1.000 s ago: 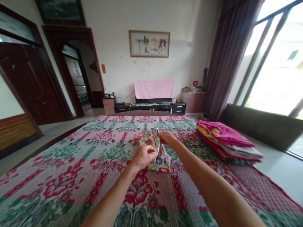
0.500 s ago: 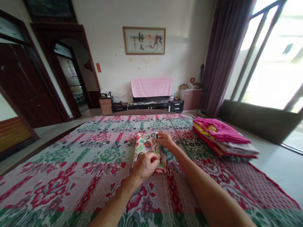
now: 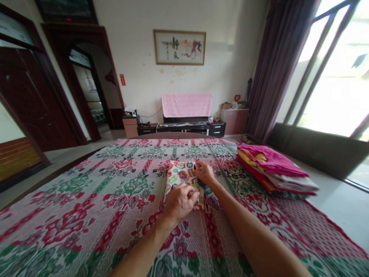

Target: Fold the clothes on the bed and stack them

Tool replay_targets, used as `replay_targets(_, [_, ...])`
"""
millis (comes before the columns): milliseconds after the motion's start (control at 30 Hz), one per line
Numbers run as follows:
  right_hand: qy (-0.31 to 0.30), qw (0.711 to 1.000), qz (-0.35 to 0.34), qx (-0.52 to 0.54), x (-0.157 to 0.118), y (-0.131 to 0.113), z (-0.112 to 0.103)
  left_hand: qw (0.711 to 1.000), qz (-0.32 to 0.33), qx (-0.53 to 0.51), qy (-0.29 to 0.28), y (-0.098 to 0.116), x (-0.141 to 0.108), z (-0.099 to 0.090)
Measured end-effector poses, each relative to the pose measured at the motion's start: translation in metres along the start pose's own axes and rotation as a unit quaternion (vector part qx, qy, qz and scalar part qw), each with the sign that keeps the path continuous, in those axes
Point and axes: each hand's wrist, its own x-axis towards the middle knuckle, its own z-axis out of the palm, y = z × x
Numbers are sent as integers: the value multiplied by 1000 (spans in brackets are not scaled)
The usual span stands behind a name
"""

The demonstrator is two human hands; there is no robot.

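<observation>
A small folded cloth [image 3: 182,176], white with a colourful cartoon print, lies on the flowered table cover [image 3: 135,186] in front of me. My left hand [image 3: 181,202] is over its lower part, with fingers curled and thumb and forefinger pinched at the right side of the fabric. At the upper right edge, my right hand [image 3: 204,173] pinches the cloth between thumb and fingers. The left hand hides much of the cloth's lower half, and its fingertips are only partly visible.
To the right sits a stack of folded clothes [image 3: 273,167], with pink, yellow, white and red layers. Beyond the table's far edge stand a low black cabinet [image 3: 217,129] and a pink towel [image 3: 186,105] draped over a screen. Windows and a curtain [image 3: 271,73] are at the right.
My left hand has moved slightly right across the cloth. The right hand has shifted a little down along the cloth's right edge, fingers still pinched. The view has turned slightly.
</observation>
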Motion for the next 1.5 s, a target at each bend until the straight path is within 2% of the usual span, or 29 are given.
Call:
replay_targets(100, [29, 998, -51, -12, -4, -1, 0, 998, 7, 21, 65, -20, 6, -7])
replay_targets(167, [29, 993, -111, -2, -6, -3, 3, 996, 12, 47, 78, -38, 9, -8])
replay_targets(267, [6, 980, -200, 11, -9, -2, 9, 993, -2, 100, 63, -61, 8, -3])
replay_targets(367, [-32, 969, -245, 6, -12, 1, 16, 989, -42, 139, 20, -70, 1, 5])
replay_targets(500, [-75, 969, -234, -22, -14, 4, 20, 982, -74, 169, -33, -65, -5, 10])
replay_targets(667, [-101, 970, -218, -47, -14, 2, 19, 976, -86, 198, -35, -62, -7, 13])
replay_targets(767, [-90, 970, -224, -40, -13, 4, 21, 978, -69, 194, -8, -67, -8, 16])
replay_targets(867, [-40, 978, -204, -28, -10, 7, 24, 983, -50, 166, 54, -75, -8, 18])
replay_targets(967, [-2, 988, -152, -40, -1, 7, 28, 976, -80, 159, 126, -79, -8, 19])
replay_targets(1067, [-17, 992, -106, -72, 13, 3, 31, 966, -121, 168, 157, -77, -8, 17])
replay_targets(1167, [-39, 992, -72, -94, 28, -4, 34, 964, -150, 163, 150, -72, -7, 10])
replay_targets(1300, [-77, 990, -76, -92, 44, -11, 38, 959, -176, 191, 117, -63, -8, -1])
replay_targets(1500, [-90, 982, -99, -132, 46, -20, 37, 954, -196, 216, 67, -49, -8, -8])
